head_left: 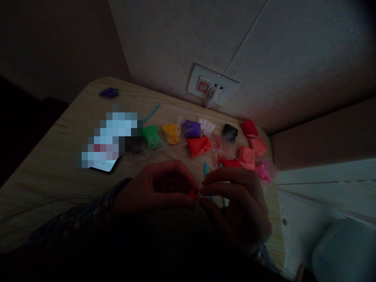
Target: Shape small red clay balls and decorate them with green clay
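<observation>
My left hand (pixel 158 188) pinches a small red piece of modelling clay (pixel 193 195) between thumb and fingertips. At the clay's right end, a tiny dark greenish bit shows. My right hand (pixel 241 199) meets it there with thumb and fingers drawn together; what lies between those fingertips is too small and dim to make out. Teal modelling tools (pixel 206 170) lie beneath my right hand, partly covered by it. Just beyond both hands are a packet of orange-red clay (pixel 199 146) and a red packet (pixel 229 162).
Several more clay packets, among them green (pixel 151 136), yellow (pixel 172 133), purple (pixel 191 128) and black (pixel 230 133), spread along the wooden table (pixel 58 156). A lit phone (pixel 108 145) stands left. A purple clay shape (pixel 109 92) sits at the far corner. Behind is a wall socket (pixel 213 84).
</observation>
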Available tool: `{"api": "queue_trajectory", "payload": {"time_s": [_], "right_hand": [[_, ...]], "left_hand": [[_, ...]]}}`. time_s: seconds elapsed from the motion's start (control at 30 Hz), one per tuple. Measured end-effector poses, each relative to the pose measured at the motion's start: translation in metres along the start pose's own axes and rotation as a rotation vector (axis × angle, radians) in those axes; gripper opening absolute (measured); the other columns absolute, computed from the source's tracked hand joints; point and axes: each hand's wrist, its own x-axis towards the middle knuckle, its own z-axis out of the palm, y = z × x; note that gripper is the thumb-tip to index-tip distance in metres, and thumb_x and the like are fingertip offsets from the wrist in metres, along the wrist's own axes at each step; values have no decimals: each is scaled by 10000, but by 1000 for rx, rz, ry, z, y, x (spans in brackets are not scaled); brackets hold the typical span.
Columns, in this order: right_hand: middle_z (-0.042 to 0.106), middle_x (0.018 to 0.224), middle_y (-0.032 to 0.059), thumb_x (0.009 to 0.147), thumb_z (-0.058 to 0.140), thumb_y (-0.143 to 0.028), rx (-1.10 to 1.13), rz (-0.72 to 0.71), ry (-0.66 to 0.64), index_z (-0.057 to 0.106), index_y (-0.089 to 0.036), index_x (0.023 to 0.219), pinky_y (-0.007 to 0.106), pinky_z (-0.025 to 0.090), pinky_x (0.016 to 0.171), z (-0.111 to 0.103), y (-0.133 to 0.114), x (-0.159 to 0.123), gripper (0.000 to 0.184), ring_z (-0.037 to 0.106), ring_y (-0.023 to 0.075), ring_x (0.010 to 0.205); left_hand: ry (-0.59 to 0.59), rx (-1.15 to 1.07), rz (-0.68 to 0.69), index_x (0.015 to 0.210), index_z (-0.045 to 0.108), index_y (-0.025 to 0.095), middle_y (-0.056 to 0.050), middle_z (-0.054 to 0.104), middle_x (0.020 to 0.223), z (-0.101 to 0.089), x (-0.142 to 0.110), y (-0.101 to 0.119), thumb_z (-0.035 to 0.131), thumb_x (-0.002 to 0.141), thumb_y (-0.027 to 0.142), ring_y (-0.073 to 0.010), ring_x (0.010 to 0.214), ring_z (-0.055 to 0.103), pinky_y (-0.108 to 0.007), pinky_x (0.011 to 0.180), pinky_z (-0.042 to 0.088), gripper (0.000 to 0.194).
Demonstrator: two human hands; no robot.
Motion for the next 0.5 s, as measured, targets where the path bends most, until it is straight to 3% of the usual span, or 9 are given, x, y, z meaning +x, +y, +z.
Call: {"api": "queue_trajectory", "payload": {"time_s": [0.5], "right_hand": [[593,886,30,820,607,-87,5,-28,52,642,-162,857,243,508,603,2,-2,1,91,574,123,783]], "left_hand": [[2,-1,-14,767,669,161,20,668,764,0,0,0,790,661,198,-90,732,625,-173,697,520,165]]}}
